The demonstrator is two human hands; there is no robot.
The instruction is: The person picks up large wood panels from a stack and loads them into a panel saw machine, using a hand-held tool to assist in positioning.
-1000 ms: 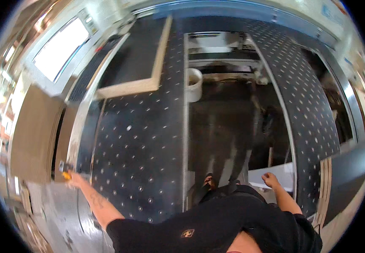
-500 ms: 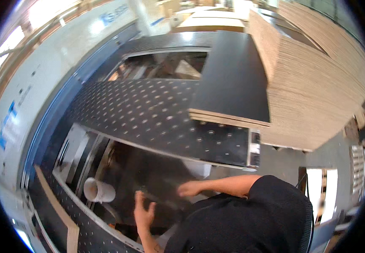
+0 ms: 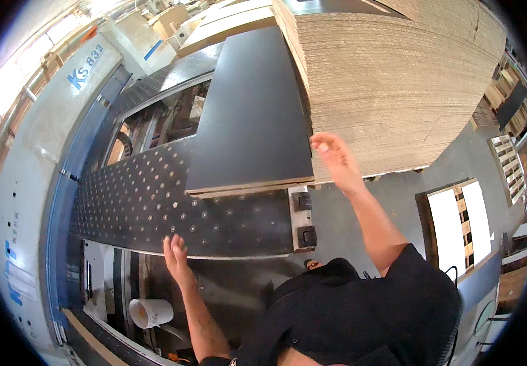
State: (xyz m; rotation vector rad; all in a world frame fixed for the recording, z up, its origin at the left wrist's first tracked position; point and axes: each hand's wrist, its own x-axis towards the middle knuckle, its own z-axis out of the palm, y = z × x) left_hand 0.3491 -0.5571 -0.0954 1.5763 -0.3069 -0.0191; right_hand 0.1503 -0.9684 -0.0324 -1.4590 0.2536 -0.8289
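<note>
A small stack of dark grey boards (image 3: 251, 110) with light brown edges lies on the black studded machine table (image 3: 147, 189). My right hand (image 3: 336, 160) is raised beside the stack's right edge, in front of a tall pile of particleboard (image 3: 385, 91). Its fingers are loosely bent, with nothing seen in them; whether the fingertips touch a board, I cannot tell. My left hand (image 3: 177, 259) hovers at the table's near edge, fingers stretched and holding nothing.
Along the left runs the machine's long white beam (image 3: 38, 165) with a blue lower part. A white bucket (image 3: 150, 313) stands in the gap between table sections. To the right, a pallet carries white panels (image 3: 446, 226); another slatted pallet (image 3: 507, 168) lies farther off.
My right hand has risen from low in front of my body to the boards' right edge. My left hand has moved forward to the table edge. The view has shifted toward the right.
</note>
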